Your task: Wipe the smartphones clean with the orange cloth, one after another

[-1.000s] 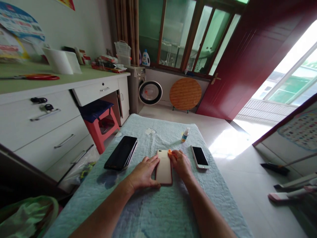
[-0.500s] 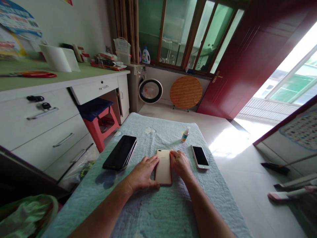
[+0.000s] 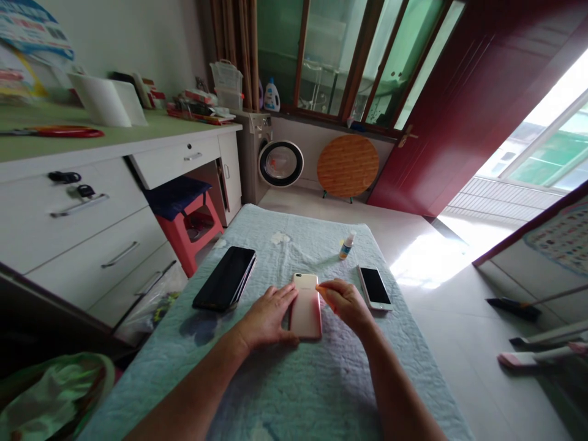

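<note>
A gold smartphone [image 3: 305,309] lies back side up on the cloth-covered table, its camera at the far end. My left hand [image 3: 270,315] grips it along the left side, fingertips at the upper left edge and thumb at the near end. My right hand [image 3: 345,301] is closed in a pinch on a small orange thing [image 3: 320,288], whose tip is by the phone's upper right edge; its kind cannot be made out. A white phone [image 3: 374,286] with a dark screen lies to the right. On the left, a larger black device [image 3: 225,278] rests on a stack.
A small spray bottle [image 3: 347,245] stands toward the far right of the table [image 3: 257,236]. A white drawer cabinet [image 3: 92,239] and a red stool [image 3: 199,229] stand on the left. A basket [image 3: 108,373] sits at lower left. Beyond are a washing machine [image 3: 252,153] and a round tabletop [image 3: 348,166].
My right hand has lifted and drawn slightly right from the phone's edge, so the orange thing shows more. My left hand stays on the phone. The view has shifted a little.
</note>
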Motion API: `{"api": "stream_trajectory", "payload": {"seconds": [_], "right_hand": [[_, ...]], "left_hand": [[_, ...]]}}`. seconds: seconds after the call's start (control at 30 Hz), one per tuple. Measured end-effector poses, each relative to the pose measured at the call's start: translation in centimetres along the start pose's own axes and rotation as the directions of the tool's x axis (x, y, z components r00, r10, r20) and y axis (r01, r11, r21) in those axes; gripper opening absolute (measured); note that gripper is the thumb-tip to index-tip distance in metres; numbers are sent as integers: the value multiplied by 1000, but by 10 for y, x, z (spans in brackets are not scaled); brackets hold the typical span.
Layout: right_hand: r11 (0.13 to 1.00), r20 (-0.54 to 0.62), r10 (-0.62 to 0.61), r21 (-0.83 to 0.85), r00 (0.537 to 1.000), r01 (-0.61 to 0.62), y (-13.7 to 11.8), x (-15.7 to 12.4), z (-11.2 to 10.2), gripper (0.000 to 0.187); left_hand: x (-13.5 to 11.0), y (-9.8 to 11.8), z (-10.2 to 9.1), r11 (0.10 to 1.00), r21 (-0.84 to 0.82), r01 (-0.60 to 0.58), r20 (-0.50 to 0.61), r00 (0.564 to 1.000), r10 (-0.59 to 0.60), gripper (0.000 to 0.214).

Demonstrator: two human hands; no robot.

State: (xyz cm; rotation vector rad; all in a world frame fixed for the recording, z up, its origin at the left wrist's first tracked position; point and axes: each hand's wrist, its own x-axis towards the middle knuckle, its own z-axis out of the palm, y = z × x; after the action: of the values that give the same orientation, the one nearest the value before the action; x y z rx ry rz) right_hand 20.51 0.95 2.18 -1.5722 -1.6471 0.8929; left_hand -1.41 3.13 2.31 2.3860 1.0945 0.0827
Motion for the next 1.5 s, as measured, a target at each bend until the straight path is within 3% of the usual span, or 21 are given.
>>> {"api": "stream_trajectory", "payload": {"seconds": [0.1,0.2,0.3,0.43,0.53,0.6,0.67,0.7,0.73,0.8,0.83,0.9,0.97,1.2,1.5], "right_hand": [[971,0,-216,-110,976,214,-9,-2,13,25],[916,39,-285,-284,958,285,-12,-4,27,20],[875,137,-296,-358,945,326,-13,-5,32,19],[891,385,-279,-236,879,387,-23,-11,24,18],[938,559,-189,-140,807,317,-28,-17,11,18],[968,599,-101,-127,795,218,-27,-19,4,16],[991,562,-62,-67,825,120,-23,-18,-1,13],[997,501,-61,-18,863,81,-20,-16,-2,13],[998,407,-61,29,911,54,-16,-13,-2,14],[998,114,-22,55,993,16,-7,-5,2,22],[999,-31,4,34,1000,-3,-2,0,5,28],[998,-247,-35,-61,968,20,8,8,10,32],[983,-328,-83,-180,941,24,14,14,14,32],[872,-185,-3,-482,983,-88,11,19,19,30],[922,9,22,-387,1000,-17,8,16,2,28]], "left_hand": [[-1,1,-1,1000,-16,0,-15,1000,-1,94],[-1,2,-1,1000,-29,-13,-27,1000,12,98],[0,1,-1,999,-42,-10,-38,999,9,103],[1,-2,0,999,-45,-26,-38,999,25,99],[2,-4,1,999,-23,-47,-17,999,47,96],[2,-4,1,999,-15,-44,-9,999,44,98],[1,-4,0,999,-15,-33,-2,999,33,99],[1,-3,0,1000,-15,-26,5,1000,26,100],[1,-3,-1,1000,-16,-18,15,1000,18,100],[0,-3,-1,1000,-15,-5,28,1000,5,99],[0,-3,-1,1000,-14,-3,28,1000,3,99],[0,-4,0,1000,-13,-12,12,1000,12,99],[1,-5,1,1000,-13,-27,-6,1000,27,100],[-1,-2,-2,999,-36,-26,-17,1000,25,95],[0,-2,-2,1000,-16,-22,-6,1000,22,96]]}}
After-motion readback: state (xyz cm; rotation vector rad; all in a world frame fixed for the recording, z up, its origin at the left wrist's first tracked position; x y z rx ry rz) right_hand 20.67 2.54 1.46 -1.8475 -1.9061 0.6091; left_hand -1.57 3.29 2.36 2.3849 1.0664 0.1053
